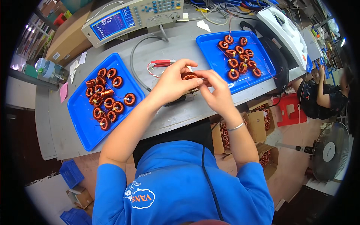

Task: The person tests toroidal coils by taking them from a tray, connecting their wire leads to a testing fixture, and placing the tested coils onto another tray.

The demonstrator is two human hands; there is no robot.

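Over the middle of the bench, my left hand [173, 81] is closed round a copper-wound toroidal coil [189, 76], thumb in front and fingers behind. My right hand [216, 90] pinches at the coil's right edge; any thin wire lead between its fingertips is too small to make out. Just behind my left hand lie red-sleeved clip leads [162, 63]. Below the coil a dark fixture [188, 96] is mostly hidden by my hands. Similar coils lie in a blue tray [83, 129] to the left and another blue tray [210, 43] to the right.
A bench meter [133, 20] with a lit screen stands at the back, its grey cable [132, 56] curving toward my hands. A white machine [283, 35] sits at the right. Cartons of coils [257, 123], a red stool [288, 108], a fan [329, 152] and another person [326, 95] are beyond.
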